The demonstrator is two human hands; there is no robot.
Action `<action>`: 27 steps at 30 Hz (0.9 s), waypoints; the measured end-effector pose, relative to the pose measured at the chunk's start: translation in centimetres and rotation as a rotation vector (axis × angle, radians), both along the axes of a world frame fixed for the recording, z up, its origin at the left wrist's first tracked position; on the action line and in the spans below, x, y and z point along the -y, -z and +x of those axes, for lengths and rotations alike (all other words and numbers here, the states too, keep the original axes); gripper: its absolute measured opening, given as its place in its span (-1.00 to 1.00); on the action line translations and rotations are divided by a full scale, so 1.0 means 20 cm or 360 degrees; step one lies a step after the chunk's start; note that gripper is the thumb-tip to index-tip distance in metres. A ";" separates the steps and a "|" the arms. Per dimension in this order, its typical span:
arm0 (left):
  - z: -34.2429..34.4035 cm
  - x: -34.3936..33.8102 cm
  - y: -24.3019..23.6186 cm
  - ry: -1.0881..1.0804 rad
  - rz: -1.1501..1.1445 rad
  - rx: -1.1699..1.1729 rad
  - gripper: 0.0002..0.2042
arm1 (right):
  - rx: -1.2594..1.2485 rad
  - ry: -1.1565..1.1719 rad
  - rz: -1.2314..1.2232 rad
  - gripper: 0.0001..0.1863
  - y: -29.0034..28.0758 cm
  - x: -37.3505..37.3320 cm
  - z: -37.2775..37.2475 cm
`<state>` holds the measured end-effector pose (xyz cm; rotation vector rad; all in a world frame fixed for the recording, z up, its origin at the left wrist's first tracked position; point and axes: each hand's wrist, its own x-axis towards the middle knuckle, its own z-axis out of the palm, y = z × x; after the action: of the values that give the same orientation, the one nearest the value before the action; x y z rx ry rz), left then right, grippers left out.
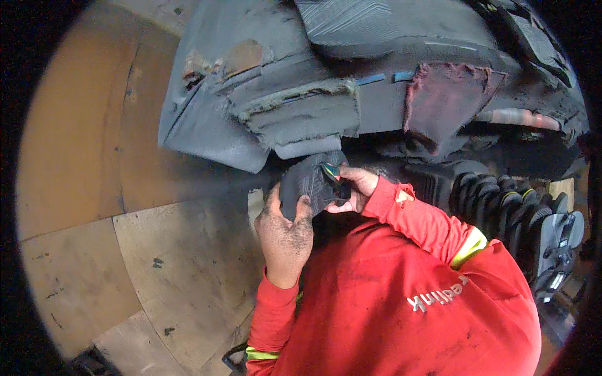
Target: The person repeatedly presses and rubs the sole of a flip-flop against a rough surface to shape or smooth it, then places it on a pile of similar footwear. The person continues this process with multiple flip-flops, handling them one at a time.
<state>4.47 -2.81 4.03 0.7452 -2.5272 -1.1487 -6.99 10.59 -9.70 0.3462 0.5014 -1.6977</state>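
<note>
A dark grey sandal (308, 183) with a ridged footbed is held up in front of my chest, at the near edge of the workbench. My left hand (286, 235) grips it from the near left side, thumb lying on the ridged face. At its right side my right hand (359, 187) is closed, fingers pinching a small dark strap-like piece (332, 173) with green and orange on it. Whether that piece is fixed to the sandal I cannot tell. Dark dust smudges my left hand.
Ahead stands the workbench (276, 56) under grey, dusty padding, with frayed cloth pieces (313, 113) and a reddish rag (446, 100) over its edge. A ridged dark sole (351, 25) lies on top. Several sandals (501, 200) stand in a row at right. Brown boards (182, 263) cover the floor at left.
</note>
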 end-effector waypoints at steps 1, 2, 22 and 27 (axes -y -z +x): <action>0.02 0.00 -0.01 -0.0014 0.0016 0.0026 -0.67 | -0.0031 -0.0003 -0.0051 -0.64 -0.02 0.00 0.01; 0.05 0.00 -0.03 -0.0005 0.0017 0.0016 -0.66 | -0.0037 0.0000 -0.0042 -0.64 -0.05 0.00 0.02; -0.10 0.02 0.10 0.0173 0.0078 0.0111 -0.46 | 0.0040 0.0180 -0.0404 -0.56 0.40 0.13 0.08; -0.25 -0.01 0.24 0.0192 0.0212 0.0299 -0.52 | 0.0272 0.0408 -0.0139 -0.65 0.48 0.00 0.15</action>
<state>-0.48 -2.64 -0.75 0.7756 -2.7028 -1.3570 -3.99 10.51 -19.37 0.5039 0.2641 -1.9105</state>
